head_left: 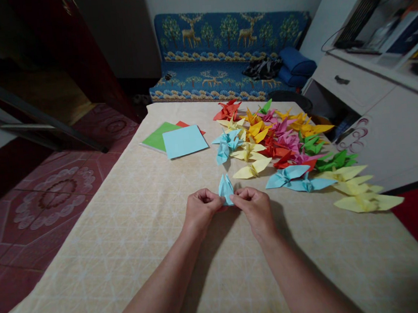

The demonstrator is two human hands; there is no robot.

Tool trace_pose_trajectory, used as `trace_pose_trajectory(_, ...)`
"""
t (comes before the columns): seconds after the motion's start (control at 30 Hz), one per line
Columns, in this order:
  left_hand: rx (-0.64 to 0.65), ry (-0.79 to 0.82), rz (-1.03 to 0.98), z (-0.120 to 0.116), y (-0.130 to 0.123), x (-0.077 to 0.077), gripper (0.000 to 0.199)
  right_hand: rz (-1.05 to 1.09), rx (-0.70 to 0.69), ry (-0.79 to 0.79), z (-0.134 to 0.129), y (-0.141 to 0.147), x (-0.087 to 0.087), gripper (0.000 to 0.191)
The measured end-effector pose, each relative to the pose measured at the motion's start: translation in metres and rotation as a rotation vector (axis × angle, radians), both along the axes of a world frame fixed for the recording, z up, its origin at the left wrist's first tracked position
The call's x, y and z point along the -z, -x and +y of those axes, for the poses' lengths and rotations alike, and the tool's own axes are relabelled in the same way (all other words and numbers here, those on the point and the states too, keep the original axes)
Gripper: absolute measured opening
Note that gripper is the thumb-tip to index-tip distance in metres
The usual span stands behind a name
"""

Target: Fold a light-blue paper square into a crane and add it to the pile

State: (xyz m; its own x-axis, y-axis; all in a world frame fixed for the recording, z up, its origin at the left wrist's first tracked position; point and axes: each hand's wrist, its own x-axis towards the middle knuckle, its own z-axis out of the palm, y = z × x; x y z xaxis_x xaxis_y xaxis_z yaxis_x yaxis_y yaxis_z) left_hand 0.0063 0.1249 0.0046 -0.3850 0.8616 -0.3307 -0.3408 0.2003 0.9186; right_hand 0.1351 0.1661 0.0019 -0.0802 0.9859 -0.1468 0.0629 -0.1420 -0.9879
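Observation:
Between my two hands is a small light-blue folded paper (226, 189), narrow and pointed, with its two tips facing away from me. My left hand (204, 206) pinches its left side between thumb and fingers. On the right side, my right hand (253, 202) grips it the same way, thumb toward the lower edge. Both hands are just above or on the tablecloth; I cannot tell if the paper touches it. Beyond and to the right lie many folded paper cranes, among them a pale yellow crane (252, 169) and a light-blue crane (287, 175).
Flat square sheets lie at the far left of the table (128, 244): a light-blue sheet (185, 141) over a green sheet (162, 135) and a red one. Behind the table stands a blue patterned sofa (215, 71). A white cabinet (396, 132) is to the right.

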Motion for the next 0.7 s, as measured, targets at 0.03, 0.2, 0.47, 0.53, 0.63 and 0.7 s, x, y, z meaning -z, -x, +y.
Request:
trace_pose_trajectory(0.03, 0.0, 0.0, 0.0, 0.0001, 0.0001, 0.0003, 0.026, -0.001, -0.003, 0.0, 0.0, -0.0001, -0.0003, 0.022)
trace_pose_trajectory(0.2, 0.002, -0.004, 0.016, 0.0, -0.0006, 0.0008, 0.026, 0.01, -0.012, -0.006, 0.0002, 0.0001, -0.002, 0.023)
trace_pose_trajectory(0.47, 0.069, -0.098, -0.106, -0.001, -0.0002, -0.0039, 0.03, 0.026, -0.003, -0.039, 0.002, 0.0009, -0.0008, 0.019)
trace_pose_trajectory(0.53, 0.1, -0.086, -0.099, -0.0013, -0.0001, -0.0052, 0.02, 0.066, -0.008, -0.033, 0.0024, 0.0005, -0.0002, 0.02)
trace_pose_trajectory(0.63, 0.122, -0.058, -0.116, -0.0023, -0.0001, -0.0058, 0.015, 0.115, -0.021, -0.017, 0.0024, -0.0009, 0.0003, 0.02)
trace_pose_trajectory(0.7, 0.133, -0.043, -0.121, -0.0028, 0.0002, -0.0057, 0.014, 0.126, -0.031, -0.004, 0.0022, -0.0019, 0.0006, 0.019)
